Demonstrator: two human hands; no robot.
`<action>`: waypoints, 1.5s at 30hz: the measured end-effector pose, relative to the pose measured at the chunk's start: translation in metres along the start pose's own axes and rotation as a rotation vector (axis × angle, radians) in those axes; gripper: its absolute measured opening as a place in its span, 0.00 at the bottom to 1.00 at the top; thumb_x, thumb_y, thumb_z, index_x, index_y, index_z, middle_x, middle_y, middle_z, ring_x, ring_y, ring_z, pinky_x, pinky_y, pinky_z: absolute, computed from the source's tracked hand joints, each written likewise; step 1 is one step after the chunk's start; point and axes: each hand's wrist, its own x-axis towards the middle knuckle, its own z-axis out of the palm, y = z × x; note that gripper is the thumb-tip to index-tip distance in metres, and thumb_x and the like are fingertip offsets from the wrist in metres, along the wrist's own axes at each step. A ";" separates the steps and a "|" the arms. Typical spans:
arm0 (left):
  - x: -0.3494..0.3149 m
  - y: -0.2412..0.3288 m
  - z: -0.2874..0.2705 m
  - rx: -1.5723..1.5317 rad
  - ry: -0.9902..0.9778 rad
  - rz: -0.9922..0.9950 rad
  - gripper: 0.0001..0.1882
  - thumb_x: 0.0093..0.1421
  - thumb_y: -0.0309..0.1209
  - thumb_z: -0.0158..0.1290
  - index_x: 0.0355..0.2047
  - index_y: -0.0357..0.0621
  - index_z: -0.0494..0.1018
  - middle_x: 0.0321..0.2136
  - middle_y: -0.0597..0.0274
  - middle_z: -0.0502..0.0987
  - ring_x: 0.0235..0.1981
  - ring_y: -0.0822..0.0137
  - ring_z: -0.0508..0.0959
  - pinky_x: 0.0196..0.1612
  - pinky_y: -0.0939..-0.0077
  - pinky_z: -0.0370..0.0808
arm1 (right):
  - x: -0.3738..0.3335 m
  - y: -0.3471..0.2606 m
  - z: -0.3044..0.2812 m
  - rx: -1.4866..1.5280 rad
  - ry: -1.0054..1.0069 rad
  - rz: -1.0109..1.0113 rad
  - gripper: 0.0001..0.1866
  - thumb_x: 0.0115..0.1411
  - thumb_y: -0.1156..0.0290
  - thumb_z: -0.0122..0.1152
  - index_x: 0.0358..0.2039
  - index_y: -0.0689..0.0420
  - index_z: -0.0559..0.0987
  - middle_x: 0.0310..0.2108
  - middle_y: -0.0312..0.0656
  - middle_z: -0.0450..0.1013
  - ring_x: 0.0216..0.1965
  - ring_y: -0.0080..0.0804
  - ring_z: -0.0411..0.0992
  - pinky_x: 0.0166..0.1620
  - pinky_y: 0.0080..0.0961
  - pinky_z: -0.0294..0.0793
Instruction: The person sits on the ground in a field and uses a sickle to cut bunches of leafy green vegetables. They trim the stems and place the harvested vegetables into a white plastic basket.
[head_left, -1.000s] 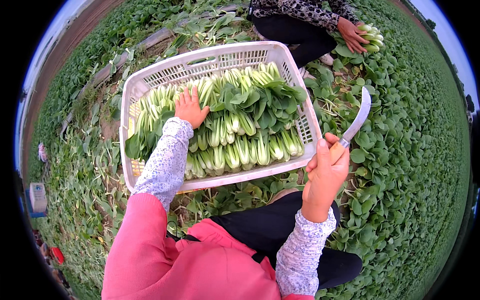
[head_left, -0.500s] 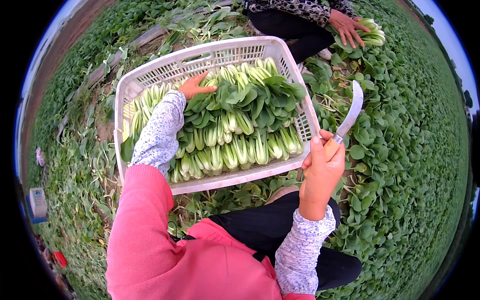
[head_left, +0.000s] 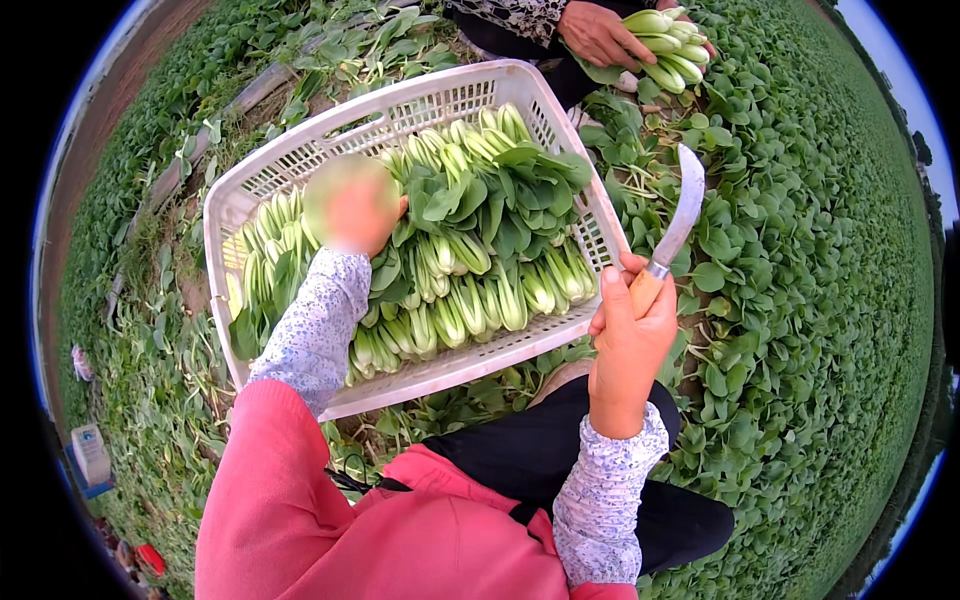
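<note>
A white slatted plastic crate (head_left: pixel 470 366) stands in front of me, filled with rows of bok choy (head_left: pixel 510 300), pale stems and dark green leaves. My left hand (head_left: pixel 362 212) is over the bok choy in the crate's left-middle part. A blur covers most of that hand, so its fingers and anything in them are hidden. Beside the crate's right rim, my right hand (head_left: pixel 633 345) is closed round the wooden handle of a curved knife (head_left: pixel 684 215). The blade points up and away from me, apart from the vegetables.
Across the crate, a co-worker's hands (head_left: pixel 603 38) hold a bunch of bok choy (head_left: pixel 668 50). Leafy plants (head_left: pixel 800 330) grow thickly on the right. Cut leaves litter the ground on the left, where a white container (head_left: pixel 90 455) and a red object (head_left: pixel 150 560) show farther off.
My left hand has gone from spread fingers on the leaves to a spot slightly left and nearer. The knife stays in my right hand. The co-worker's bunch has shifted left, stems now turned into view.
</note>
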 end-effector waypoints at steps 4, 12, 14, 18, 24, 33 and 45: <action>-0.012 0.006 0.045 -0.155 0.082 -0.057 0.24 0.56 0.48 0.51 0.53 0.59 0.68 0.51 0.51 0.67 0.53 0.50 0.65 0.57 0.57 0.58 | 0.009 0.002 -0.005 -0.003 0.107 -0.036 0.12 0.58 0.73 0.60 0.41 0.61 0.70 0.27 0.33 0.65 0.19 0.14 0.62 0.21 0.12 0.63; 0.000 -0.024 0.131 -0.246 0.165 -0.086 0.23 0.58 0.42 0.47 0.55 0.60 0.66 0.52 0.56 0.67 0.54 0.53 0.64 0.56 0.61 0.60 | 0.021 -0.004 -0.014 0.219 0.346 -0.041 0.09 0.58 0.77 0.57 0.37 0.59 0.67 0.24 0.35 0.66 0.17 0.17 0.62 0.21 0.15 0.64; 0.005 -0.034 0.145 -0.139 0.199 0.040 0.23 0.58 0.41 0.47 0.55 0.60 0.66 0.51 0.58 0.67 0.53 0.54 0.66 0.55 0.62 0.62 | 0.011 -0.008 -0.035 0.502 0.398 -0.161 0.10 0.59 0.78 0.55 0.39 0.59 0.66 0.23 0.34 0.64 0.16 0.18 0.61 0.20 0.16 0.62; 0.008 -0.036 0.118 0.059 0.108 0.079 0.22 0.62 0.39 0.42 0.58 0.61 0.64 0.54 0.57 0.66 0.54 0.52 0.66 0.55 0.61 0.63 | -0.024 -0.021 -0.080 0.549 0.539 -0.367 0.08 0.61 0.76 0.52 0.39 0.56 0.66 0.20 0.33 0.62 0.17 0.18 0.59 0.20 0.16 0.59; 0.033 -0.045 0.072 0.051 0.263 0.111 0.24 0.67 0.50 0.31 0.62 0.68 0.57 0.63 0.51 0.56 0.64 0.51 0.54 0.60 0.37 0.46 | -0.064 -0.009 -0.131 0.624 0.545 -0.494 0.04 0.63 0.75 0.49 0.39 0.55 0.67 0.21 0.32 0.62 0.17 0.16 0.58 0.21 0.16 0.58; -0.014 0.038 -0.063 -0.697 0.253 0.240 0.22 0.68 0.38 0.39 0.53 0.35 0.68 0.53 0.53 0.70 0.56 0.62 0.67 0.59 0.73 0.60 | -0.110 0.007 -0.184 0.743 0.523 -0.413 0.05 0.63 0.77 0.48 0.39 0.56 0.65 0.18 0.34 0.62 0.17 0.19 0.59 0.21 0.18 0.61; -0.126 0.237 -0.099 -0.664 0.214 0.995 0.15 0.57 0.26 0.52 0.46 0.43 0.74 0.47 0.59 0.75 0.56 0.56 0.68 0.60 0.60 0.59 | -0.173 -0.015 -0.288 0.617 0.637 -0.571 0.07 0.64 0.74 0.49 0.41 0.60 0.67 0.25 0.33 0.62 0.17 0.14 0.56 0.17 0.12 0.56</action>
